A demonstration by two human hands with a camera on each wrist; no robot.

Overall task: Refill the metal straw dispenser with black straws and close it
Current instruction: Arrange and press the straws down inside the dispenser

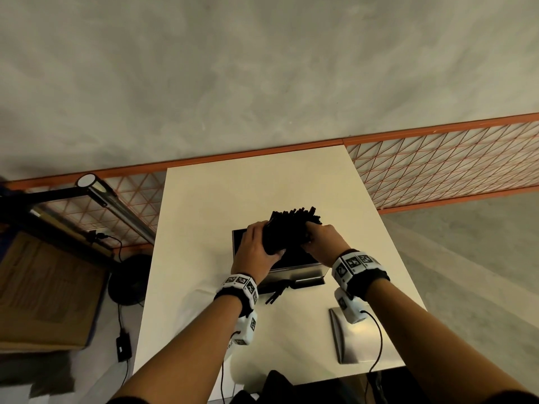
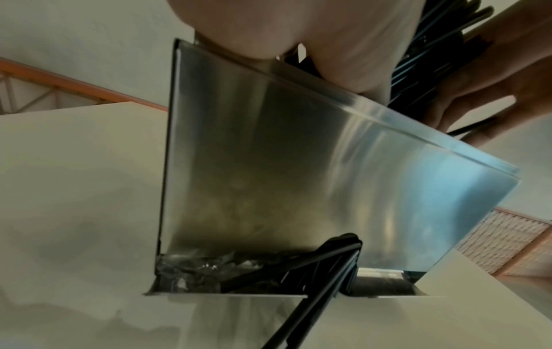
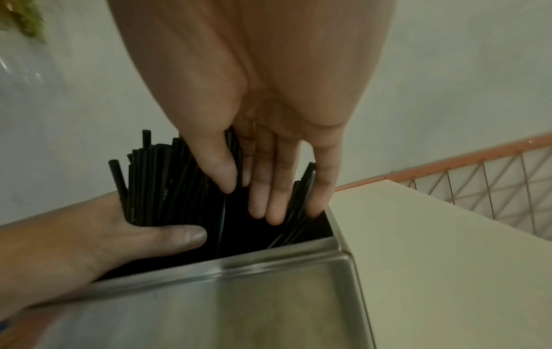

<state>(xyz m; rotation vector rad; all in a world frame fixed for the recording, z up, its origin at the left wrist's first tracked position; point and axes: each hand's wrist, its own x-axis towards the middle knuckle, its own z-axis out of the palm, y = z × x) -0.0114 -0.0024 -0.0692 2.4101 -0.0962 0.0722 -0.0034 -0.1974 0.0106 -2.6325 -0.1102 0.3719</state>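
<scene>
The metal straw dispenser (image 1: pixel 303 271) (image 2: pixel 298 165) (image 3: pixel 239 307) stands open-topped in the middle of the white table (image 1: pixel 204 214). A thick bundle of black straws (image 1: pixel 291 225) (image 2: pixel 424 59) (image 3: pixel 155 189) leans in its opening, upper ends tilted far-right. My left hand (image 1: pixel 256 252) (image 3: pixel 89 248) grips the bundle from the left, thumb across it. My right hand (image 1: pixel 323 240) (image 3: pixel 269 184) has straight fingers pushed down among the straws at the right side. A few straws (image 1: pixel 277 293) (image 2: pixel 328 271) poke out of the front tray. The lower ends of the bundle are hidden inside.
The dispenser's metal lid (image 1: pixel 347 336) lies on the table near its front right edge, under my right wrist. An orange mesh railing (image 1: pixel 437 170) runs behind the table. A cardboard box (image 1: pixel 43 287), a lamp (image 1: pixel 116 205) and cables sit off the left edge.
</scene>
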